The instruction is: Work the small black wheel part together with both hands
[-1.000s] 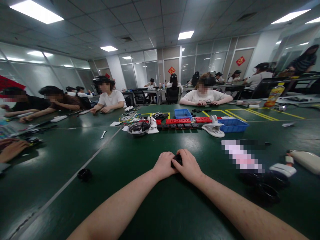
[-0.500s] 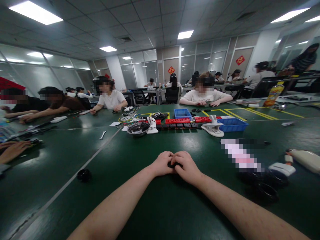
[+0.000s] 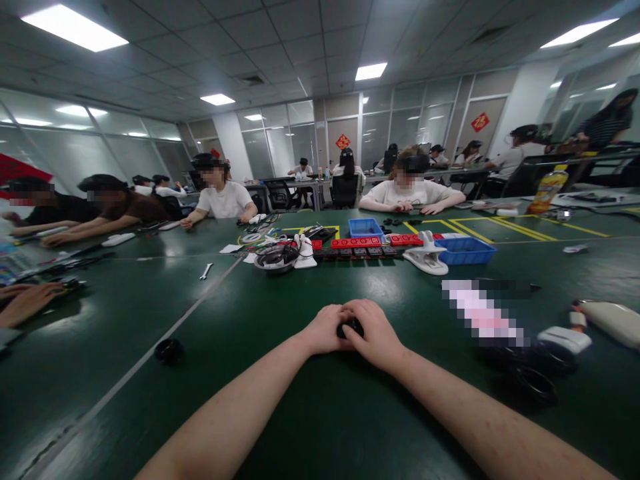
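Note:
Both my hands meet over the green table, wrapped around a small black rounded part. My left hand closes on it from the left side. Over the top and right of it curls my right hand, its thumb across the near face. Most of the part lies hidden under my fingers, so its exact kind does not show. A black ring-like piece lies to the left of my forearms. On the right are more black rings, partly blurred.
Ahead stand red power strips, a white clamp, a blue tray and a metal bowl with cables. A wrench lies left. At right are a white object and a bottle. Other people sit around the table.
My right hand's fingers have shifted slightly over the black part, and a bit more of it shows between the hands. My left hand has barely moved.

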Available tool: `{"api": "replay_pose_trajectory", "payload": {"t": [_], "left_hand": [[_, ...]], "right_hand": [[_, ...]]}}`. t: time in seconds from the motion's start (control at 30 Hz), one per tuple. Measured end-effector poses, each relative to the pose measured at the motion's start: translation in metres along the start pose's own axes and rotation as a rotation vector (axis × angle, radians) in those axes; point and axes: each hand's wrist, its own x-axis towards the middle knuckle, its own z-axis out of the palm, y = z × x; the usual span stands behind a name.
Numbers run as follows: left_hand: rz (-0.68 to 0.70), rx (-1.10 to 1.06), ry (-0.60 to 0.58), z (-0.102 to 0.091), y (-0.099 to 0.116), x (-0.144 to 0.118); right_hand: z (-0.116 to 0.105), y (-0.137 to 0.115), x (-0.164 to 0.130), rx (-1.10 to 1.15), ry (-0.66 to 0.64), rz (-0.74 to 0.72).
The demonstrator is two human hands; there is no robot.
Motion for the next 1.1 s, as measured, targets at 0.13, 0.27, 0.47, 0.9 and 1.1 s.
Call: {"api": "replay_pose_trajectory", "payload": {"t": [0.13, 0.27, 0.47, 0.9, 1.1], "left_hand": [[-0.035, 0.072, 0.081, 0.008, 0.005, 0.0], [-0.14, 0.17, 0.145, 0.017, 0.016, 0.0], [-0.173, 0.199, 0.153, 0.02, 0.02, 0.001], [-0.164, 0.163, 0.124, 0.012, 0.02, 0.001], [-0.16, 0.168, 0.13, 0.014, 0.018, 0.001]], "right_hand": [[0.005, 0.002, 0.002, -0.092, -0.033, 0.106], [0.008, 0.002, 0.001, -0.147, -0.031, 0.15], [0.008, 0.0, 0.001, -0.168, -0.029, 0.165], [0.011, 0.007, 0.0, -0.199, 0.023, 0.189], [0.011, 0.006, 0.0, -0.219, 0.003, 0.208]]}}
